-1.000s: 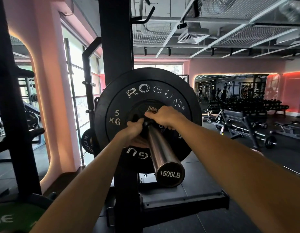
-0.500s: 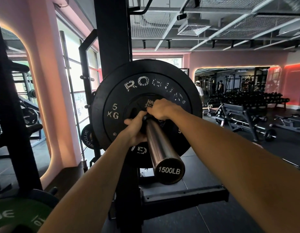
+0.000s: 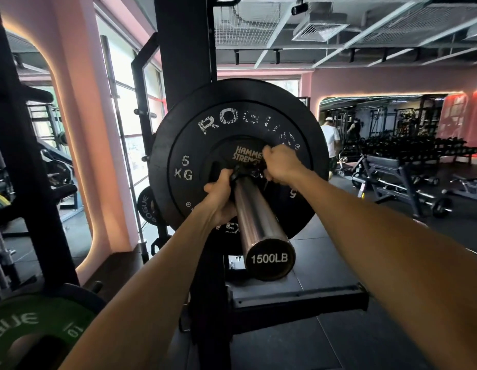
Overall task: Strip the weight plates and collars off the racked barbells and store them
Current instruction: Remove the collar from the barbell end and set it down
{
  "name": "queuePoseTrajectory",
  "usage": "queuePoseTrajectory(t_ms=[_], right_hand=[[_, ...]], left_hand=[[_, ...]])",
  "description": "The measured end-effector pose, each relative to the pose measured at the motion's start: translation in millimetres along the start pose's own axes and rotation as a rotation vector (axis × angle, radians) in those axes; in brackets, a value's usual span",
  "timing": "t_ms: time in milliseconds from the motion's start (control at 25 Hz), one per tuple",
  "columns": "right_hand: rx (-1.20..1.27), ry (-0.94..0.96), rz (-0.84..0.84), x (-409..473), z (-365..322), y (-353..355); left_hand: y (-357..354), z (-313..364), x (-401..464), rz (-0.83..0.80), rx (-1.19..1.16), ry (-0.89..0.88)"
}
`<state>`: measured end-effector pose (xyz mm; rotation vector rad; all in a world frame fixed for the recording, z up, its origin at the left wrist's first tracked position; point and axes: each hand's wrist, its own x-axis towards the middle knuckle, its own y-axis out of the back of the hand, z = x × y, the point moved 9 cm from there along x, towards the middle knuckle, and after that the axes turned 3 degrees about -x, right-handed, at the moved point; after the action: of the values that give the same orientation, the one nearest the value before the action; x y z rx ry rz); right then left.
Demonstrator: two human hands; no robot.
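Two hands are on the collar (image 3: 246, 174) now, at the centre of the frame, where the sleeve meets the plates. My left hand (image 3: 221, 198) curls around it from below-left, and my right hand (image 3: 280, 164) pinches its upper-right side with bent fingers. Compared with a second ago, the right hand sits a little higher and further right, so more of the "Hammer Strength" lettering on the small plate (image 3: 241, 157) is uncovered. The collar itself is mostly hidden, and I cannot tell if it has already slid outward. I judge that it is being loosened and that no plate is free yet.

I count one barbell sleeve (image 3: 261, 225), with "1500LB" on its cap, pointing toward the lower centre. On it I see one small plate, one 5 kg Rogue plate (image 3: 189, 145) behind it, and the rim of one larger black plate (image 3: 309, 108) behind that. One green 10 plate (image 3: 21, 329) lies in the lower left corner.
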<state>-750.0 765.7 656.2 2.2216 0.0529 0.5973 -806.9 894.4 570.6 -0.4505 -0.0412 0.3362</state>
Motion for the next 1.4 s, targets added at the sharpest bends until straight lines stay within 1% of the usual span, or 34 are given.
queuePoseTrajectory(t_ms=[40,120,200,320,480,560,640,760,960,1120,1200,1280,1400], right_hand=[[0.052,-0.015,-0.029,-1.2,-2.4,-2.7],[0.068,-0.037,-0.076,-4.1,-2.5,-8.8],[0.096,-0.082,-0.088,-12.0,5.2,-10.3],[0.174,-0.124,-0.120,-33.0,10.0,-9.2],[0.239,-0.163,-0.145,-66.7,6.7,3.3],[0.273,-0.165,-0.141,-90.4,4.4,12.8],[0.287,-0.163,-0.138,-116.7,1.6,23.5],[0.279,-0.152,-0.141,-153.4,-3.9,35.8],[0.273,-0.087,-0.142,-215.1,-17.9,57.7],[0.281,-0.106,-0.160,-251.7,-17.0,70.0],[0.301,-0.119,-0.177,-271.1,-13.8,76.5],[0.370,-0.138,-0.201,-289.5,-9.5,82.9],[0.570,-0.192,-0.227,-319.9,-0.6,93.3]], left_hand=[[0.1,-1.7,0.0,-0.014,0.019,0.010],[1.2,-4.8,2.6,-0.065,0.024,0.034],[3.1,-3.9,-1.3,-0.074,0.070,0.056],[9.0,-0.6,-11.6,-0.053,0.127,0.029],[13.8,-8.1,-37.7,-0.068,0.115,0.063],[11.2,-15.8,-59.2,-0.106,0.085,0.096],[13.3,-13.1,-88.0,-0.084,0.104,0.057],[11.2,-12.1,-139.7,-0.089,0.100,0.044],[1.6,-16.1,-214.3,-0.187,0.089,0.071],[-0.4,-21.5,-256.6,-0.219,0.113,0.082],[-5.2,-25.9,-279.5,-0.265,0.114,0.076],[-8.2,-27.6,-301.2,-0.312,0.102,0.060],[-13.2,-30.1,-327.8,-0.404,0.102,0.033]])
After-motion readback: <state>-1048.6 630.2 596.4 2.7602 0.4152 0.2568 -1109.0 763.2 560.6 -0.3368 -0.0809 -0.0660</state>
